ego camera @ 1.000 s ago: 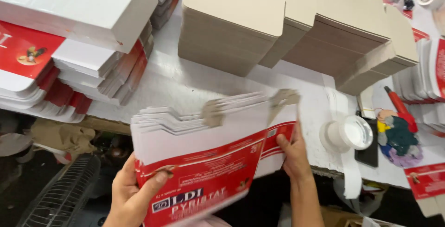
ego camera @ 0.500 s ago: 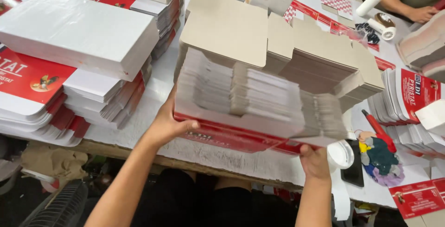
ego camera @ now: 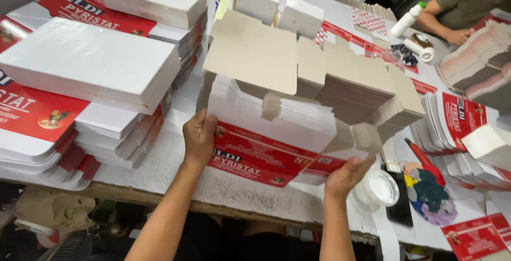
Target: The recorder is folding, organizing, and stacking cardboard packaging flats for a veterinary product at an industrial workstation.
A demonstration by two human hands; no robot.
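Both my hands hold one thick stack of flat red-and-white carton blanks [ego camera: 277, 133] just above the white table [ego camera: 175, 160]. My left hand [ego camera: 199, 137] grips the stack's left end, thumb on top. My right hand [ego camera: 347, 176] supports its lower right corner from underneath. The stack lies tilted, with its red printed face toward me and its white cut edges fanned on top. Right behind it stands a tall pile of grey-brown carton blanks [ego camera: 330, 80].
Piles of white and red carton blanks [ego camera: 90, 69] fill the left side. More stacks [ego camera: 458, 122] stand at the right. A white round lid [ego camera: 379, 189], a colourful rag [ego camera: 426, 189], a white bottle [ego camera: 407, 19] and another person's arm [ego camera: 458, 13] are at the right and far right.
The stack rose from my lap onto the table edge, against the grey-brown pile. It now lies lower and more tilted, its red face showing toward me. My left hand shifted to its left end.
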